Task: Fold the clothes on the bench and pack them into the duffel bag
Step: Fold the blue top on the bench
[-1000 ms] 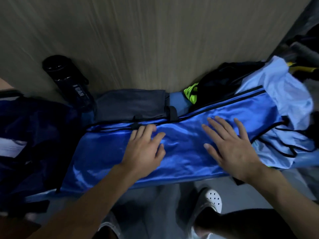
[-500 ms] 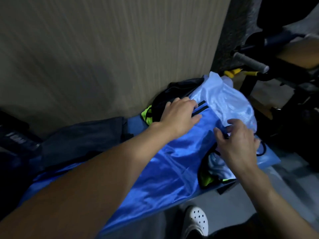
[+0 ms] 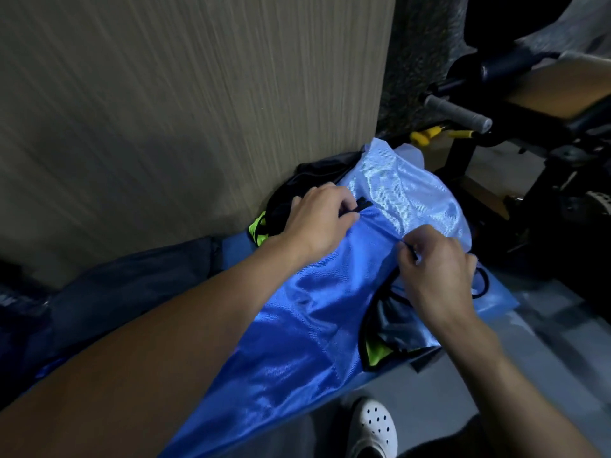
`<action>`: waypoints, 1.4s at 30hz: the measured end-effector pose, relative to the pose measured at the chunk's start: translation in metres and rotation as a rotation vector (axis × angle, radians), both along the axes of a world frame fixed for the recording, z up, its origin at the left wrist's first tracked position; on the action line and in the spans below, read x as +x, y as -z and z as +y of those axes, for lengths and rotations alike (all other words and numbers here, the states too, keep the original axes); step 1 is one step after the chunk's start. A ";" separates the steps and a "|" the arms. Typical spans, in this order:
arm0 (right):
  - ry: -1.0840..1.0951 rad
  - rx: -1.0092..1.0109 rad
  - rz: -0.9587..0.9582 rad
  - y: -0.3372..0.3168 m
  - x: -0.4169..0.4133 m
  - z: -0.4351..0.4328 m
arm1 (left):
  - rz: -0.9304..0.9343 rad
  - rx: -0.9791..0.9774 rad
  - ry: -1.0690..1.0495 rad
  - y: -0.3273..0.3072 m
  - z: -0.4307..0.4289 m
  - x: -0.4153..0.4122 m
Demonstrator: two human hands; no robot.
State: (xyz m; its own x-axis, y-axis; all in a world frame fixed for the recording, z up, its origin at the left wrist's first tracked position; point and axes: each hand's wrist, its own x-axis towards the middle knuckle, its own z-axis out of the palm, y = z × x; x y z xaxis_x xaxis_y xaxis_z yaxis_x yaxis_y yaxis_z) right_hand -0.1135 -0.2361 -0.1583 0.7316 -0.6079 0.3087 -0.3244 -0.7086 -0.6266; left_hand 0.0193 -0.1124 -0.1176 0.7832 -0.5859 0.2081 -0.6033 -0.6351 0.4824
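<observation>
Since lying flat, the left hand (image 3: pixel 317 223) now pinches the black-striped far edge of the garment (image 3: pixel 297 325). Nearer, the right hand (image 3: pixel 436 269) grips its other edge.

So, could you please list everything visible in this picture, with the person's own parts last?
shiny blue garment: one, bright blue with black trim, spread along the bench
pale blue garment: one, light blue, bench's right end
black and neon-yellow clothing: count unclear, partly under the blue garments
dark grey garment: one, on the bench at left
bench: one, blue, against the wall
wall panel: one, beige wood grain
exercise machine: one, black, grey handle, right
shoe: one, white, on the floor
left hand: grips the shiny blue garment's far edge
right hand: fingers pinch its nearer edge
</observation>
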 end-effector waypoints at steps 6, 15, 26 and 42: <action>-0.079 -0.018 -0.149 -0.001 0.010 -0.009 | 0.017 -0.152 -0.015 -0.009 0.004 0.008; -0.043 -0.032 0.127 0.011 0.008 -0.015 | -0.138 0.084 0.177 -0.008 -0.005 0.014; -0.224 0.131 -0.151 0.009 0.006 -0.012 | -0.380 0.293 0.474 -0.019 -0.004 0.019; -0.804 -0.280 -0.102 0.013 -0.014 0.085 | -0.440 0.214 0.296 0.011 0.156 -0.008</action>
State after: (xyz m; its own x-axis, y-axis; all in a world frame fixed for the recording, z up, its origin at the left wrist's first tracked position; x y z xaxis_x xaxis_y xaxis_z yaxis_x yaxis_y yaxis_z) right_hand -0.1274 -0.1514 -0.1717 0.8683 0.1924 0.4573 0.3913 -0.8321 -0.3930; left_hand 0.0111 0.0440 -0.1291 0.4458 -0.8320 0.3302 -0.8853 -0.4643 0.0254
